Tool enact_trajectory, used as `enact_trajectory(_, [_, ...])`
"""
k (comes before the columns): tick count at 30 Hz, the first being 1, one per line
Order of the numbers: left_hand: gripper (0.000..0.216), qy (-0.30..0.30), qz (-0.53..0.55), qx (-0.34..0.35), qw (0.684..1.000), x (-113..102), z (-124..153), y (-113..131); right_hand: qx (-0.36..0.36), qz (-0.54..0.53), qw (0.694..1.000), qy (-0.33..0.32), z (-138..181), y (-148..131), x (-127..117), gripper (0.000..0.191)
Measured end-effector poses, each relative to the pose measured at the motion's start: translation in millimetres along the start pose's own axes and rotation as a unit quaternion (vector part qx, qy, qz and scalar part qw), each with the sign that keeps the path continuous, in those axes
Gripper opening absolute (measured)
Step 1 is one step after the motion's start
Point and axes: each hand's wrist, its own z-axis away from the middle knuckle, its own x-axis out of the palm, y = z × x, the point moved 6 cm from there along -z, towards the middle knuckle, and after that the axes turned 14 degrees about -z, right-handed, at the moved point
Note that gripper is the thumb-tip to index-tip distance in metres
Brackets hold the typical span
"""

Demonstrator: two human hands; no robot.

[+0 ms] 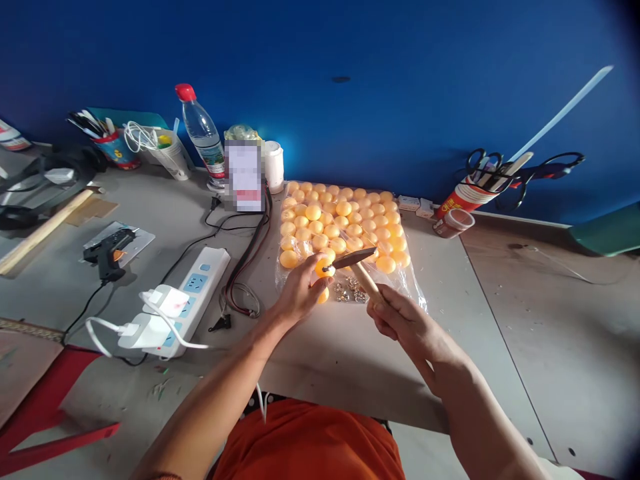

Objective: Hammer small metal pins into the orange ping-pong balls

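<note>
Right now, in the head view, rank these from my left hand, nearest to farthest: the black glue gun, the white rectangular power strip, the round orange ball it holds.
1. Round orange ball: in the left hand.
2. White rectangular power strip: to the hand's left.
3. Black glue gun: farther left.

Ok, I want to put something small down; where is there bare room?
Most open: the tabletop right of the seam, apart from a few scraps. Also mostly bare: the strip between the plastic bag and that seam, and the near stretch between the forearms. Crowded: the left side, with power strip, glue gun and cables.
</note>
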Motion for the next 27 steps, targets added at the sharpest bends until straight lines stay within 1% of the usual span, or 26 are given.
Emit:
enact_trajectory(2, [0.044,-0.005,-0.005,0.005,1.000,0.9,-0.1,0.6,-0.001,0.011,1.000,0.002,0.6,0.4,0.1,0.028])
enact_trajectory(4, [0.045,0.002,-0.002,0.012,1.000,0.4,0.0,1.2,0.008,0.039,0.999,0.000,0.8,2.9,0.2,0.026])
enact_trajectory(9, [0.046,-0.001,-0.006,0.002,1.000,0.7,0.2,-0.2,-0.006,0.051,0.999,0.015,1.9,1.7,-0.8,0.025])
enact_trajectory(12, [0.047,-0.006,-0.006,0.002,1.000,0.6,-0.4,0.2,0.007,0.091,0.996,0.005,3.0,1.4,1.8,0.024])
enact_trajectory(14, [0.047,-0.010,-0.011,-0.014,1.000,0.7,-0.9,-1.3,0.009,0.099,0.995,0.003,3.3,1.7,2.6,0.023])
enact_trajectory(16, [0.046,-0.015,-0.012,-0.025,1.000,1.7,-1.1,-2.4,0.000,0.079,0.997,0.009,2.9,1.9,1.4,0.022])
enact_trajectory(21, [0.044,0.009,0.034,0.012,0.999,2.0,-0.7,0.7,0.013,0.035,0.999,0.003,0.9,5.3,-4.2,0.026])
enact_trajectory(24, [0.045,0.013,0.043,0.016,0.999,1.8,-0.4,0.7,0.007,-0.006,1.000,-0.003,0.7,1.9,-5.3,0.028])
enact_trajectory(27, [0.045,0.020,0.048,0.019,0.998,0.1,-0.2,2.1,0.015,-0.011,1.000,0.000,0.7,0.1,-4.2,0.028])
